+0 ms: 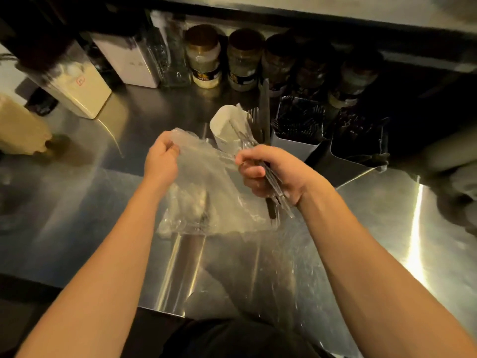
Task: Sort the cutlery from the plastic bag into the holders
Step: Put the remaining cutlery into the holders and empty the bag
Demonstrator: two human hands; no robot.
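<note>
Mid-frame: our left hand pinches the plastic bag above the counter; right hand fingers grip a cutlery bundle. Risk: pieces slip before reaching the holders.

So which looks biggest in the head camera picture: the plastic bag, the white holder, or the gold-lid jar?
1. plastic bag, clearly the largest, though it is also nearest the camera.
2. and 3. white holder and gold-lid jar look about alike. The jar stands farther back, so I won't rank them.
</note>
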